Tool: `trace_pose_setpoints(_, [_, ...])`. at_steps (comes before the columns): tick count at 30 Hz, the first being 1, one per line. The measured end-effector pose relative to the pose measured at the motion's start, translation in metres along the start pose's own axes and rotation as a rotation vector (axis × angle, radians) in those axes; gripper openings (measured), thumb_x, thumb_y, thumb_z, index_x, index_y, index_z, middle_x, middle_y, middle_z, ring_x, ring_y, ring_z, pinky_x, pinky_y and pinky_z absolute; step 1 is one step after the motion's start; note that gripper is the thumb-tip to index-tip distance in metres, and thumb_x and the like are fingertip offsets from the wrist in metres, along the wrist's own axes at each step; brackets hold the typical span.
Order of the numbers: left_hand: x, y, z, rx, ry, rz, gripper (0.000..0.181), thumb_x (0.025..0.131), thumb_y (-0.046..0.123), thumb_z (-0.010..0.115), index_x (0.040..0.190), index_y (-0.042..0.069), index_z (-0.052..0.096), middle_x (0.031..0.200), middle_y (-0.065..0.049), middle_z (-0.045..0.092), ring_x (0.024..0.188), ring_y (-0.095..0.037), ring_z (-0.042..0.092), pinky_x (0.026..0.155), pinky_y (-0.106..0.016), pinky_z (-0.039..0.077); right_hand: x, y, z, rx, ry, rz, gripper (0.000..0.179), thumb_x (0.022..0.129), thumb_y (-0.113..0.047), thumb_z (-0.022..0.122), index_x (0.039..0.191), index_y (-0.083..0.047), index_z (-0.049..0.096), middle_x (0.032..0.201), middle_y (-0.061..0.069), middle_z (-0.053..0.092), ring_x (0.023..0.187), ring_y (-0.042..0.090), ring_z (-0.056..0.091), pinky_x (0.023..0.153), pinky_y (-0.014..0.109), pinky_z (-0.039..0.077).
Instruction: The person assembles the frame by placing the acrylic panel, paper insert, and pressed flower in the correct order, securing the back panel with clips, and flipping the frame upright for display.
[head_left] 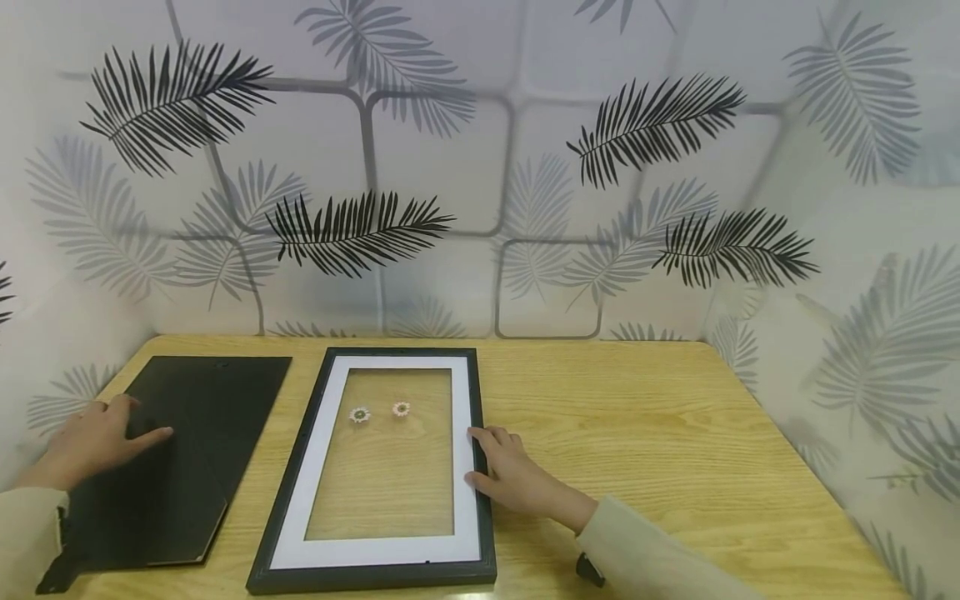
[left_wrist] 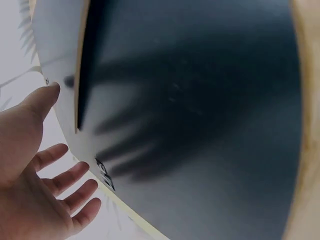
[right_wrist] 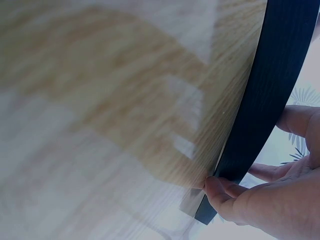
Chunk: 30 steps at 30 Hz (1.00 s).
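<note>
A black picture frame (head_left: pixel 486 533) with a white mat (head_left: pixel 375 553) and a clear pane (head_left: pixel 382 492) lies on the table. Two small dried flowers, one white (head_left: pixel 360 414) and one pinkish (head_left: pixel 401 408), sit in the pane's upper part. My right hand (head_left: pixel 517 475) holds the frame's right side, fingertips over its border; the right wrist view shows fingers at the frame's side strip (right_wrist: pixel 260 100). To the left lies a black backing board (head_left: pixel 202 442). My left hand (head_left: pixel 93 437) is spread over its left edge, holding nothing; whether it touches the board is unclear.
The wooden table (head_left: pixel 637 417) stands against a wall (head_left: pixel 480 167) patterned with leaves. In the left wrist view a thin-edged flap (left_wrist: pixel 85 60) stands up from the board, and a small metal piece (left_wrist: pixel 105 174) sits near its edge.
</note>
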<state>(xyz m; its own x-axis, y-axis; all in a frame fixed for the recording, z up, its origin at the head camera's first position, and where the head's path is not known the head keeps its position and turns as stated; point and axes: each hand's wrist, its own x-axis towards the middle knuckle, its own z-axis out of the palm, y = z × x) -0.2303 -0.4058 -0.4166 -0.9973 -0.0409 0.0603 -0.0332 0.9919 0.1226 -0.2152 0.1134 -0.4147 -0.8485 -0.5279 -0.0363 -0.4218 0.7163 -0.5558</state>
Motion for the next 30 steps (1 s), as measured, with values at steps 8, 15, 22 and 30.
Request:
trace_pose_setpoints(8, [-0.007, -0.008, 0.003, -0.029, -0.024, -0.069, 0.095, 0.081, 0.064, 0.051, 0.111, -0.026, 0.038, 0.098, -0.048, 0.042, 0.086, -0.058, 0.045, 0.067, -0.059, 0.039, 0.0, -0.001, 0.0, 0.0, 0.003, 0.009, 0.057, 0.091, -0.023, 0.057, 0.138, -0.001, 0.032, 0.136, 0.026, 0.034, 0.121, 0.035, 0.035, 0.096, 0.049, 0.038])
trace_pose_setpoints(15, [-0.007, -0.012, 0.007, -0.035, -0.072, -0.104, 0.104, 0.078, 0.07, 0.047, 0.114, -0.027, 0.033, 0.091, -0.047, 0.045, 0.075, -0.053, 0.051, 0.061, -0.055, 0.04, -0.001, -0.001, 0.0, 0.003, 0.001, 0.01, 0.057, 0.091, -0.023, 0.057, 0.137, -0.001, 0.032, 0.136, 0.026, 0.033, 0.121, 0.035, 0.035, 0.097, 0.05, 0.038])
trace_pose_setpoints(22, [-0.006, -0.008, 0.005, -0.05, -0.076, -0.137, 0.109, 0.073, 0.072, 0.054, 0.114, -0.026, 0.033, 0.091, -0.046, 0.047, 0.073, -0.052, 0.051, 0.059, -0.053, 0.04, -0.002, -0.001, 0.0, -0.003, 0.004, 0.005, 0.057, 0.09, -0.022, 0.057, 0.137, 0.0, 0.033, 0.136, 0.026, 0.034, 0.12, 0.035, 0.036, 0.096, 0.05, 0.038])
trace_pose_setpoints(30, [-0.005, -0.009, 0.001, -0.095, -0.074, -0.183, 0.109, 0.069, 0.07, 0.061, 0.116, -0.024, 0.031, 0.104, -0.049, 0.04, 0.086, -0.061, 0.045, 0.064, -0.06, 0.039, -0.001, 0.0, 0.0, -0.006, 0.005, -0.003, 0.057, 0.091, -0.023, 0.057, 0.137, 0.0, 0.032, 0.135, 0.026, 0.034, 0.12, 0.035, 0.036, 0.096, 0.049, 0.038])
